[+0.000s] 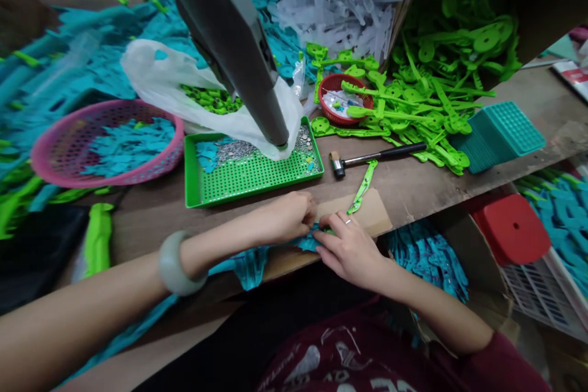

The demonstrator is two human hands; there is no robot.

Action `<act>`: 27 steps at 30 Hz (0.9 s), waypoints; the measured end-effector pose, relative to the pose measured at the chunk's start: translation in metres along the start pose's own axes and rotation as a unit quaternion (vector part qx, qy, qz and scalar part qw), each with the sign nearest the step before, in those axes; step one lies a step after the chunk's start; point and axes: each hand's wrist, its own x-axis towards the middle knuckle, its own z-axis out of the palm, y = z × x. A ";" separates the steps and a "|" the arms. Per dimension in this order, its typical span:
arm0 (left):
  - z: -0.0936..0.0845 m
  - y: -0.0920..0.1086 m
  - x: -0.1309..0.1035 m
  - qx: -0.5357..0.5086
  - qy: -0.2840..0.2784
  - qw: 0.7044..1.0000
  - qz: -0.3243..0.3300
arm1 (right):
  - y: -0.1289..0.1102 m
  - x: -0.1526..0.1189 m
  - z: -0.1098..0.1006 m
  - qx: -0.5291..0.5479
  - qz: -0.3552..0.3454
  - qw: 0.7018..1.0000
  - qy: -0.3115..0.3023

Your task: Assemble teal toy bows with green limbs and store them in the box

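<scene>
My left hand (291, 215), with a pale bangle on its wrist, is closed over a blue plastic part (307, 241) at the table's front edge; what its fingertips pinch is hidden. My right hand (348, 249), wearing a ring, has its fingers curled around the right end of the same blue part, where a bit of green shows. A brown cardboard piece (374, 211) lies beneath and behind the hands. One long green part (364, 187) rests on the cardboard, just beyond my right hand. The hammer (376, 156) lies behind it.
Behind my hands stands a green tray (252, 187) of small metal pieces, with a grey machine arm (234, 43) above. A pink basket (158, 168) is at left, a red basket (367, 98) farther back, green parts (436, 98) and a teal block (500, 135) at right.
</scene>
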 end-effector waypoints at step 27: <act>0.085 0.054 -0.036 0.310 0.404 0.857 0.078 | 0.054 0.030 -0.069 0.063 -0.039 0.997 0.014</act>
